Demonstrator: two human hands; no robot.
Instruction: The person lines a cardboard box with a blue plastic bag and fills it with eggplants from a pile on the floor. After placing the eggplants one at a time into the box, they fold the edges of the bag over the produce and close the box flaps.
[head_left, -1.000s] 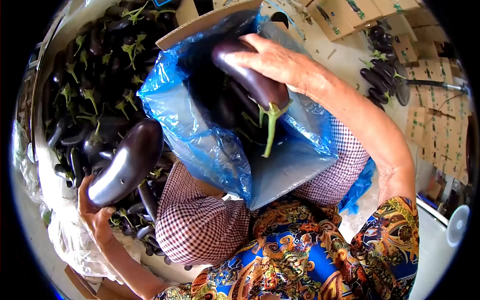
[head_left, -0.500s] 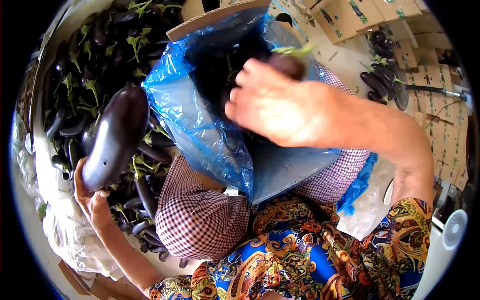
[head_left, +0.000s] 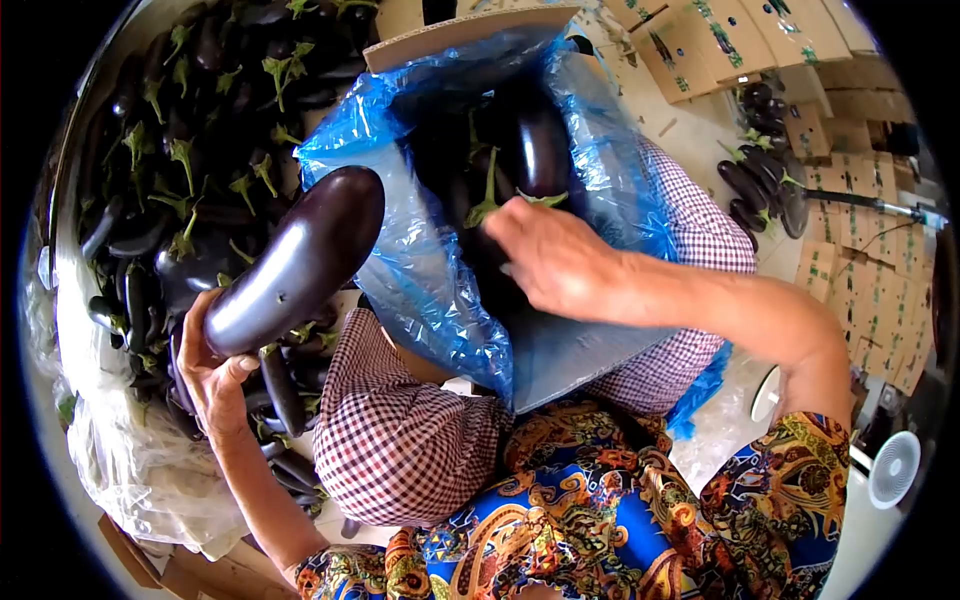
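A large, glossy dark purple eggplant (head_left: 300,260) rests in my left hand (head_left: 215,380), its rounded end pointing up toward the box and a small mark on its skin. My left fingers and thumb grip its lower end. Over the open box lined with blue plastic (head_left: 425,300), my right hand (head_left: 560,262) is bent down with curled fingers. Its fingertips are beside the green stem (head_left: 487,190) of one eggplant inside; what they grip, if anything, is hidden. A shiny eggplant (head_left: 540,140) lies just above that hand in the box, its green cap toward me.
A big heap of eggplants (head_left: 130,240) fills the left side, with clear plastic sheeting (head_left: 150,470) below it. Cardboard boxes (head_left: 700,45) stand at the upper right, near several more eggplants (head_left: 760,175) on the floor. A white fan (head_left: 893,470) is at lower right.
The eggplant that was in my right hand is no longer held up; one now lies in the box above the hand. My left hand has brought its eggplant right, closer to the box.
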